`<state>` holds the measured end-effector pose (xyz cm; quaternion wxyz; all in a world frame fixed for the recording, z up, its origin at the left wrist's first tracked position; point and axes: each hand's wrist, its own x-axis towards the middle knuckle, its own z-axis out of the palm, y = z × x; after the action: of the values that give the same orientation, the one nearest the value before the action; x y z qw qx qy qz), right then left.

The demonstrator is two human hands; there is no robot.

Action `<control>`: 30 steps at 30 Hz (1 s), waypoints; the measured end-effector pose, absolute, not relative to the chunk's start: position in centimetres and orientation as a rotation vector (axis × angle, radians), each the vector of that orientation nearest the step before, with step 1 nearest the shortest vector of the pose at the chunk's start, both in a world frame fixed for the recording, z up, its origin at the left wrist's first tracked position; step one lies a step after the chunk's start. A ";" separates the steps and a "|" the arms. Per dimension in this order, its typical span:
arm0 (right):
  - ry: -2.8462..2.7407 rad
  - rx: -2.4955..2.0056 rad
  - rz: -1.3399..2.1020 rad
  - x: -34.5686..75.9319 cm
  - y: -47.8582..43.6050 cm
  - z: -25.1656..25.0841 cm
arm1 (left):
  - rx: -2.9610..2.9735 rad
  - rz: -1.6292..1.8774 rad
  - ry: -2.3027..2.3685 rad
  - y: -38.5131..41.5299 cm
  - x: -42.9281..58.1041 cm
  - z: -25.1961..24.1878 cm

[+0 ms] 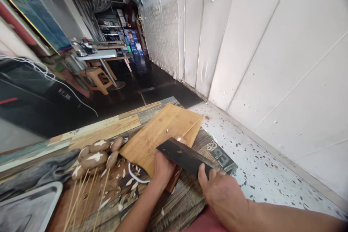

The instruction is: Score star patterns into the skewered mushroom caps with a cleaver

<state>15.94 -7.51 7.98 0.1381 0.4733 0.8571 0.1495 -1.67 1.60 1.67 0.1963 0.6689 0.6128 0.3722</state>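
Observation:
My right hand (221,188) is wrapped round the handle of a dark, broad-bladed cleaver (185,157), its blade slanting over a wooden cutting board (163,123). On the board my left hand (163,166) grips a brown mushroom (181,139), mostly hidden behind the blade along with my fingertips. A thin wooden skewer (192,126) juts from the mushroom toward the board's far right corner. Left of the board lies a pile of brown mushrooms (95,157), several with white cross-shaped cuts on their caps. Bamboo skewers (78,199) stick out of that pile toward me.
White mushroom trimmings (130,183) litter the table by the board's white handle (136,177). A grey cloth (40,168) and a light-rimmed tray (54,195) lie at left. A white wall (261,61) rises on the right; a plastic stool (99,79) stands farther back.

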 end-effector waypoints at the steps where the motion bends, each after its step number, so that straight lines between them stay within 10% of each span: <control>1: 2.469 1.359 0.435 16.1 -7.7 8.0 | 1.872 1.060 1.721 1.6 -1.7 1.7; 13: 2.659 1.485 -0.170 17.1 -5.8 13.1 | 1.771 0.953 1.848 2.0 -1.3 1.4; 20: 2.198 2.053 -1.777 23.0 -3.3 11.5 | 1.907 0.905 1.791 2.7 -1.9 1.5; 30: 1.759 2.045 -2.409 24.9 -2.3 6.9 | 1.938 0.799 1.787 3.1 -2.3 2.0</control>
<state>24.86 -2.32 6.92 -0.2353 0.5496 0.4728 -0.6474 -2.32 3.11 2.00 0.1923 0.6905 0.6365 0.2846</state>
